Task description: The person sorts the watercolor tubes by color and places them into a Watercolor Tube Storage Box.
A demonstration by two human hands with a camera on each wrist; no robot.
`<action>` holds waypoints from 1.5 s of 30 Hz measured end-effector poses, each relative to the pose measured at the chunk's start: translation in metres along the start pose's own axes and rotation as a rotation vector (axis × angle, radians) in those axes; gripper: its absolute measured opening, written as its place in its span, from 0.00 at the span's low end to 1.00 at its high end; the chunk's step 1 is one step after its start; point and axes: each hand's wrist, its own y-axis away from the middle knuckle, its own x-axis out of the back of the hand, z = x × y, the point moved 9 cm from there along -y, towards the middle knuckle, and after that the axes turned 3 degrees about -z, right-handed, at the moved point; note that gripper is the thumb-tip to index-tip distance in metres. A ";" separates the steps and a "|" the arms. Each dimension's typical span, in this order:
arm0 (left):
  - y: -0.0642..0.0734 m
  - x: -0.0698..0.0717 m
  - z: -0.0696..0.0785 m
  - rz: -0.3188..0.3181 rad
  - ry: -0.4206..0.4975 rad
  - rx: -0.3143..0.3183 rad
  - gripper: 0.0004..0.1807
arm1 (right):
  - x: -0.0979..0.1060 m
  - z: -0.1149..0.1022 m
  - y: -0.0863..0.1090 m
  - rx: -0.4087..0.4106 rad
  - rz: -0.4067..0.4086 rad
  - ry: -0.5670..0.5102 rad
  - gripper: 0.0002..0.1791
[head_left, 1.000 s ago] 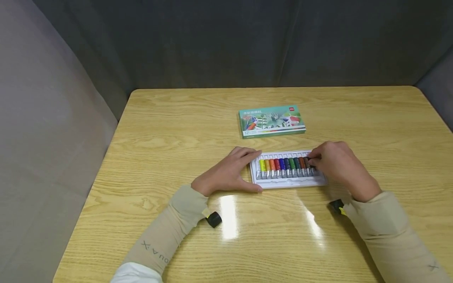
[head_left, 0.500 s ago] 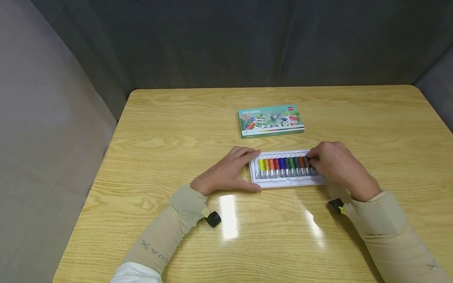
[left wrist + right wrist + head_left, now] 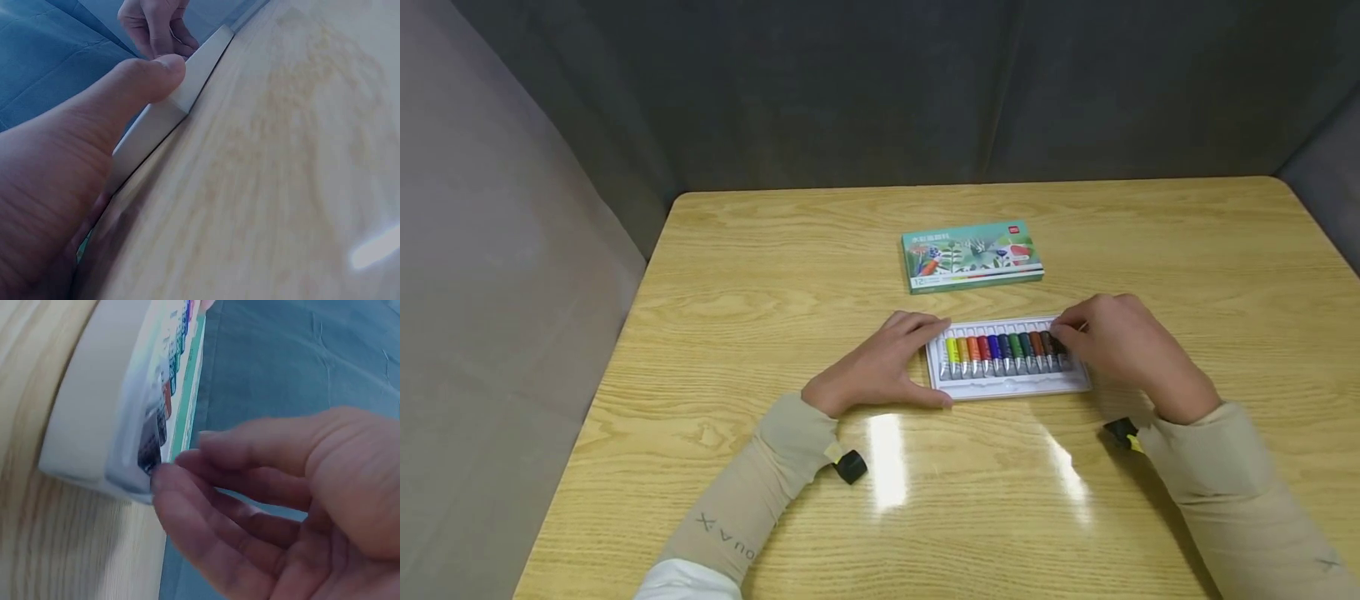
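Note:
A shallow white tray (image 3: 1000,387) holds a row of paint tubes (image 3: 995,348), running from white and yellow at the left to brown and black at the right. My left hand (image 3: 880,367) holds the tray's left end, thumb at the near corner and fingers at the far one. In the left wrist view, the thumb presses the tray's side wall (image 3: 140,140). At the other end, my right hand (image 3: 1123,350) is over the last tubes. The right wrist view has one fingertip against the end of the black tube (image 3: 150,447), with the thumb apart from it.
A green illustrated paint box (image 3: 973,258) lies flat on the wooden table (image 3: 760,292), just beyond the tray. Dark curtain (image 3: 850,92) stands behind the table, and a grey partition (image 3: 512,292) runs along its left side.
My right hand's fingers have eased slightly off the black tube, and its wrist has shifted a little to the right. The left hand and tray stay in place.

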 end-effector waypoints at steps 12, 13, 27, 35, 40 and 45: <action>0.001 0.000 0.001 -0.006 0.014 0.015 0.60 | 0.006 -0.007 0.004 0.195 0.001 -0.023 0.23; 0.001 0.000 0.001 -0.006 0.016 0.015 0.60 | 0.005 -0.006 0.004 0.210 -0.012 -0.030 0.25; 0.000 -0.001 -0.001 -0.013 -0.002 0.012 0.61 | -0.029 -0.007 -0.001 0.199 -0.223 -0.037 0.68; 0.001 0.000 -0.001 -0.003 0.003 0.012 0.61 | -0.035 -0.012 -0.001 0.209 -0.235 -0.025 0.70; 0.000 0.001 0.000 -0.020 0.015 0.014 0.61 | -0.035 -0.013 -0.003 0.209 -0.222 -0.019 0.68; -0.004 0.000 -0.001 -0.093 0.027 0.029 0.62 | -0.036 -0.013 -0.003 0.218 -0.210 -0.013 0.65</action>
